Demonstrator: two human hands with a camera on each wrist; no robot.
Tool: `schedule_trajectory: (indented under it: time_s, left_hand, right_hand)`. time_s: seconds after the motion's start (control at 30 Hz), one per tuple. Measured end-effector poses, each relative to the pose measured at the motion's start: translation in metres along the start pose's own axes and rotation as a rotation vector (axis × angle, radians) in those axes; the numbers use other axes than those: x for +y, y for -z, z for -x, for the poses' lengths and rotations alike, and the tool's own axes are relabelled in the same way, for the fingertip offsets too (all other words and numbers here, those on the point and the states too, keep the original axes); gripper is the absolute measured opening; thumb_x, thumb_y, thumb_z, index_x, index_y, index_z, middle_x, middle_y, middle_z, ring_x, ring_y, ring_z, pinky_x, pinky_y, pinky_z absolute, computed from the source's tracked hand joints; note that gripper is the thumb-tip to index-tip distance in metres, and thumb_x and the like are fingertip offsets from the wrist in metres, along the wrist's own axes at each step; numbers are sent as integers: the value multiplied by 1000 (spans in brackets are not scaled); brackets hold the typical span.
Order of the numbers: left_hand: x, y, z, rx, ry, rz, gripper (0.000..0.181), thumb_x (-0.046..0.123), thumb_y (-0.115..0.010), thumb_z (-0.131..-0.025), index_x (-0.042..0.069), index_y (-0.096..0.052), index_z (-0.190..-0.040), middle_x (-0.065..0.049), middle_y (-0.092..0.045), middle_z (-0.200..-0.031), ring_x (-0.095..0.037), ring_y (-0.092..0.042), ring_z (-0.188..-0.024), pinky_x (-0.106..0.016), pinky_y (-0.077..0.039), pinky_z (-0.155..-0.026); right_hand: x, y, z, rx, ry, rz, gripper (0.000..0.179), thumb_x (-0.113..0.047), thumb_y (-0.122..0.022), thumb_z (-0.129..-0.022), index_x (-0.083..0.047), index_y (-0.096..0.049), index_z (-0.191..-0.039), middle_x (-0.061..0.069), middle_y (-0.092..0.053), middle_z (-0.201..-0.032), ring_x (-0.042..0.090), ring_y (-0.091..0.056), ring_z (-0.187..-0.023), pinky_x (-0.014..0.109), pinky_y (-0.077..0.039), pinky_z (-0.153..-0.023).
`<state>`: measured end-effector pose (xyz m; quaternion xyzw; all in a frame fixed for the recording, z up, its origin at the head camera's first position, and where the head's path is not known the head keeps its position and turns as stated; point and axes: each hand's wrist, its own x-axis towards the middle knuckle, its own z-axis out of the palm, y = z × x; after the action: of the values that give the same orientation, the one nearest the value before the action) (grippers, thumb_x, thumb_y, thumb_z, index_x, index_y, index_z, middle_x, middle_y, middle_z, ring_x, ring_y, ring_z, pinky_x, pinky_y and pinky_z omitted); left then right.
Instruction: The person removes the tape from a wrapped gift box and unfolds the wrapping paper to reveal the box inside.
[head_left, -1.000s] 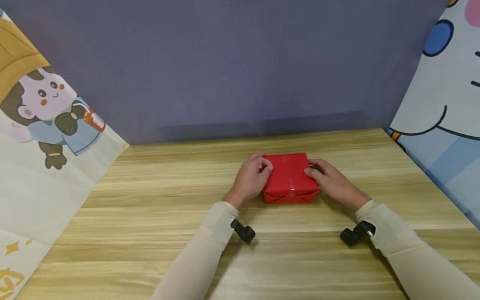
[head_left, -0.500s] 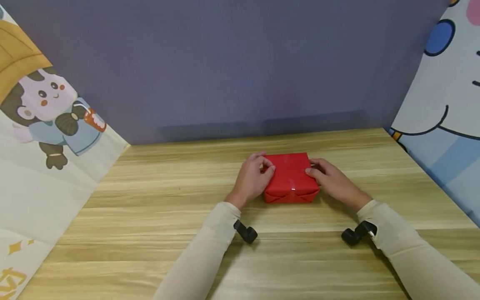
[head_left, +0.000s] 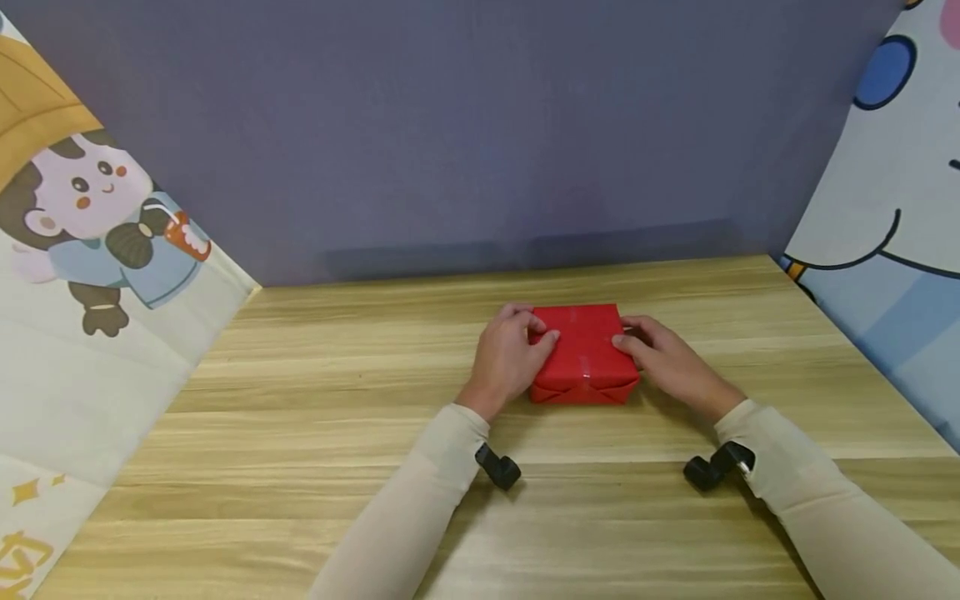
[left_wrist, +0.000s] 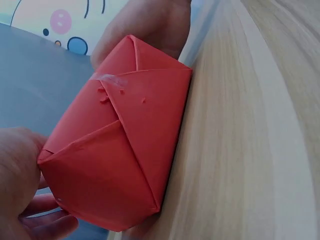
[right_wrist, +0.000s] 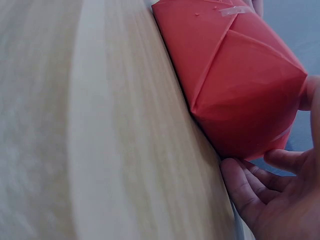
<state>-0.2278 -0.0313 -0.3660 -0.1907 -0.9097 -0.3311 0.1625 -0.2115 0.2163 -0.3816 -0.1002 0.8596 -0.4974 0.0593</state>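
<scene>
A gift box wrapped in red paper (head_left: 585, 346) sits on the wooden table, its near end folded into creased flaps and fixed with clear tape. My left hand (head_left: 504, 358) holds its left side, the thumb on the top face and the fingers down beside it. On the opposite side, my right hand (head_left: 671, 362) grips the box with the thumb at the top edge and the fingers along the side. In the right wrist view, fingertips (right_wrist: 235, 175) touch the box's lower corner near the table. The folded flaps (left_wrist: 107, 172) show closely in the left wrist view.
The wooden table (head_left: 300, 433) spreads around the box. Behind it stands a grey-purple partition (head_left: 480, 142). Cartoon-printed panels rise at the left (head_left: 60, 375) and right (head_left: 900, 325). A black wrist camera (head_left: 498, 467) is strapped at the left cuff, another (head_left: 716, 467) at the right.
My left hand has shifted slightly right, its thumb reaching a little further over the top of the box. The box and right hand have hardly moved.
</scene>
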Motion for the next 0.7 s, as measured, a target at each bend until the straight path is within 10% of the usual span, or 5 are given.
schedule_trajectory:
  time_s: [0.7]
  left_hand:
    - [1,4,6,-9,-22,-7,21,31,-74,-91,10,-73,-91,-6,-66,-120,-19,-63,-111,-29,-51,-90]
  right_hand:
    - [0,-5,5,30,-4,14,61,-33,-48,-106,6,-33,-150,25,-51,-138,33,-59,-115,21,-49,-86]
